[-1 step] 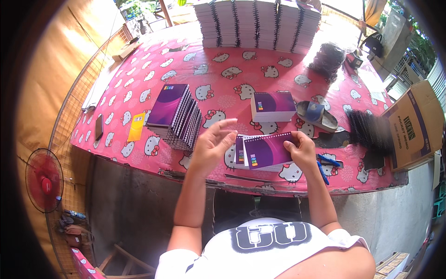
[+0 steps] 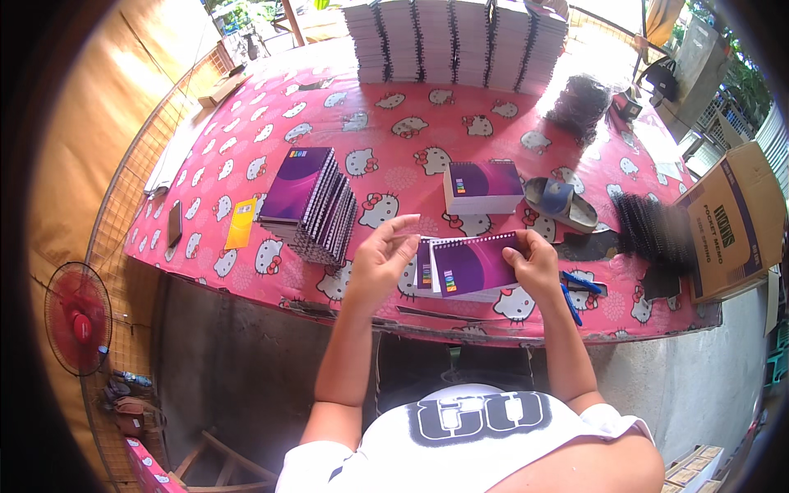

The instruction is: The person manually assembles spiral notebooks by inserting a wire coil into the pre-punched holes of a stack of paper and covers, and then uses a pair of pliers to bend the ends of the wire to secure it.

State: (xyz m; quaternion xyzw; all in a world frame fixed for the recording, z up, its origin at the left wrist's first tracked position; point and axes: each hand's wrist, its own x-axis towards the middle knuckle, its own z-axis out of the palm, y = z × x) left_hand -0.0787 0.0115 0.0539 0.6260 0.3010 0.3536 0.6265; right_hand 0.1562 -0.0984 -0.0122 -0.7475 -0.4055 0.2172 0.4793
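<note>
My right hand [image 2: 538, 263] grips a purple-covered memo pad [image 2: 477, 267] at its right end, thumb on the cover. A row of punched holes runs along the pad's upper edge, with no coil in it. Below and behind it, partly hidden, lie more purple-covered pads [image 2: 424, 267] near the table's front edge. My left hand [image 2: 382, 263] hovers just left of the held pad, empty as far as I can see, its thumb and fingers apart. Beyond the held pad sits a thick block of pads [image 2: 485, 182]. A tall stack of spiral-bound purple notebooks [image 2: 297, 185] stands to the left.
Blue-handled pliers or cutters [image 2: 579, 285] lie right of my right hand. Farther right are a blue-grey slipper [image 2: 560, 204], black coils [image 2: 649, 226] and a cardboard box [image 2: 731, 222]. A yellow card [image 2: 240, 223] and phone [image 2: 174, 224] lie left. Tall notebook stacks [image 2: 452, 45] line the back.
My left hand has shifted very slightly down and to the right. The memo pad in my right hand has barely moved.
</note>
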